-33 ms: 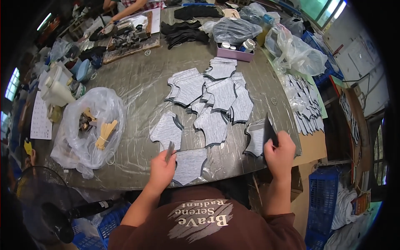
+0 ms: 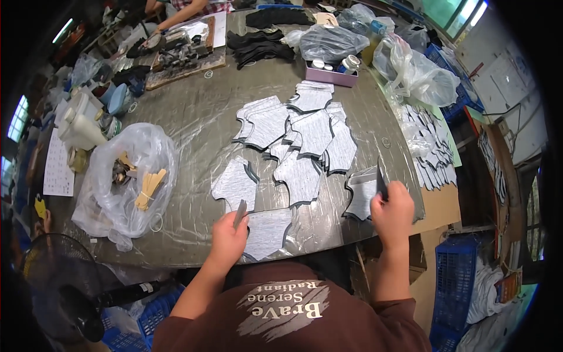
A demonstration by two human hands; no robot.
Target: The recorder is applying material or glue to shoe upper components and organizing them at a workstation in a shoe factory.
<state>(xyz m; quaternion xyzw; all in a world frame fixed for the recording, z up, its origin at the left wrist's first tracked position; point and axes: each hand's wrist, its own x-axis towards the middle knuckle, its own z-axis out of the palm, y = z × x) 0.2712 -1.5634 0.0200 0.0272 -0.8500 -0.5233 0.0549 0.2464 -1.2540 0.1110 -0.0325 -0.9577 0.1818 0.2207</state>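
Observation:
My left hand [image 2: 228, 236] is closed on a thin grey flat piece [image 2: 240, 213], seen nearly edge-on. Just beside it, a light grey cut fabric piece [image 2: 268, 233] lies at the table's front edge. My right hand [image 2: 393, 212] pinches a thin dark flat piece [image 2: 382, 180], which stands upright and edge-on, so its kind is hard to make out. Left of that hand rests a small stack of grey fabric pieces [image 2: 360, 190] with dark undersides. Farther in, several overlapping stacks of the same cut pieces [image 2: 297, 176] cover the middle of the table.
A clear plastic bag [image 2: 158, 141] with bundled wooden sticks [image 2: 150, 189] sits at the left. Beyond the stacks are a purple box [image 2: 331, 77] with bottles and black fabric [image 2: 261, 48]. A fan [image 2: 64, 281] stands lower left. Another person's arm [image 2: 183, 14] reaches in at the far left.
The dark piece in my right hand has turned more edge-on, and that hand has shifted very slightly. My left hand is almost unmoved.

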